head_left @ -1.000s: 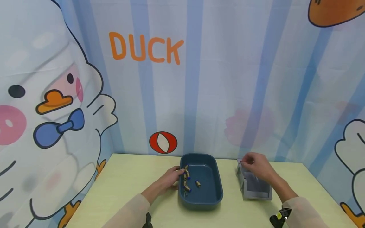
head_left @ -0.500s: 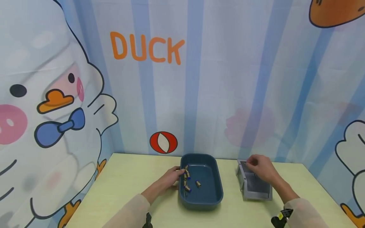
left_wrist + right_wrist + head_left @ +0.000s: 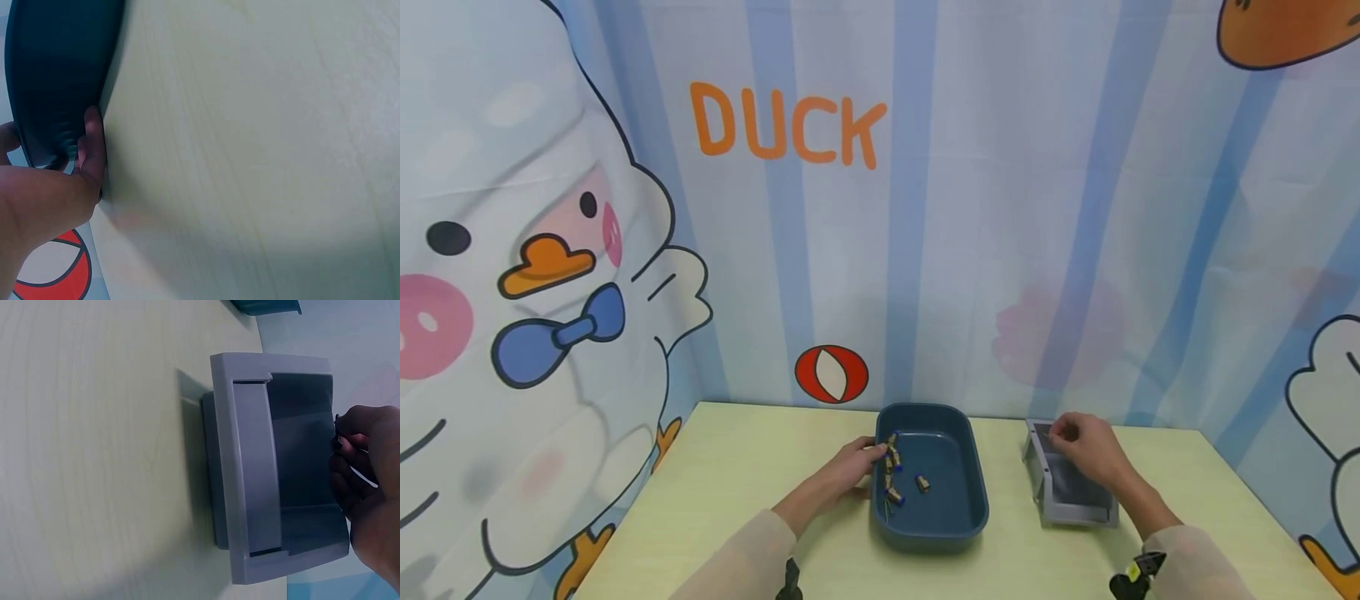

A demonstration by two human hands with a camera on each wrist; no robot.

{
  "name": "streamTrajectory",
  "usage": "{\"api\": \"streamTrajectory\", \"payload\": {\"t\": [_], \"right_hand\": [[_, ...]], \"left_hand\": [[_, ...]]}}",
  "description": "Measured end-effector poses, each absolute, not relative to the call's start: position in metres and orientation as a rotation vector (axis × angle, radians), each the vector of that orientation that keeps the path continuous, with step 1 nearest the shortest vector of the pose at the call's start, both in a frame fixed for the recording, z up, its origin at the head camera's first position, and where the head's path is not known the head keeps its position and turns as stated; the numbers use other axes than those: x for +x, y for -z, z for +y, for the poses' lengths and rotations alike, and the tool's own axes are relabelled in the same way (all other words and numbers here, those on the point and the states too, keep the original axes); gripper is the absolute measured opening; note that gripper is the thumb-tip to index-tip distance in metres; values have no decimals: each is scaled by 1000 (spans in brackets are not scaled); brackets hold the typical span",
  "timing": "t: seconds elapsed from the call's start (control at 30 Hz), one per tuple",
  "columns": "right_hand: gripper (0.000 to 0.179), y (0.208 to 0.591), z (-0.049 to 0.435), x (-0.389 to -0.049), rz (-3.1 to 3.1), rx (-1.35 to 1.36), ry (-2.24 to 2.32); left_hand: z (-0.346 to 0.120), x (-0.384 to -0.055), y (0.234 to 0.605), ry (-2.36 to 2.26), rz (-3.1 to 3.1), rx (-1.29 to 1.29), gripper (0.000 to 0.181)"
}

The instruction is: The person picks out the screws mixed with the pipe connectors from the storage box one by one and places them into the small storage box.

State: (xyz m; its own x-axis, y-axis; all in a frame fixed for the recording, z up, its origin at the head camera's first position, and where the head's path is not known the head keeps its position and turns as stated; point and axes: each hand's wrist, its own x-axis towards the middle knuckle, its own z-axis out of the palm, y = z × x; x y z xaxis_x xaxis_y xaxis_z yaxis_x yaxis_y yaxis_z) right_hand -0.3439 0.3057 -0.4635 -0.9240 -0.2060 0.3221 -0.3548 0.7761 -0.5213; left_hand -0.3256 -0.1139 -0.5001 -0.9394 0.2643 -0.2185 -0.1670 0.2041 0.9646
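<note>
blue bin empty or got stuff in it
Not empty, but far from full: small brass-coloured pieces lie in the bin, most near the left hand; much of it is bare.

One desk [image 3: 737,475] carries one dark blue bin [image 3: 946,458] and one grey stand [image 3: 1066,483]. Inside the bin, one small gold piece [image 3: 922,483] lies apart; at least four others [image 3: 895,459] bunch together, their exact number unclear.

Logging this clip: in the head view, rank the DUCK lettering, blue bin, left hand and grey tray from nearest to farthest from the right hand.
1. Grey tray: right by the right hand.
2. Blue bin: left of the tray.
3. Left hand: at the bin's left rim.
4. DUCK lettering: high up, left.
</note>
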Motion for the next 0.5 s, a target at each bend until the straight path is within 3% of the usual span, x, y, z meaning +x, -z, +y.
{"api": "streamTrajectory", "payload": {"t": [0.5], "right_hand": [[4, 470, 301, -341, -2681, 392, -867]], "left_hand": [[-114, -322, 499, -1803, 2154, 104, 62]]}}
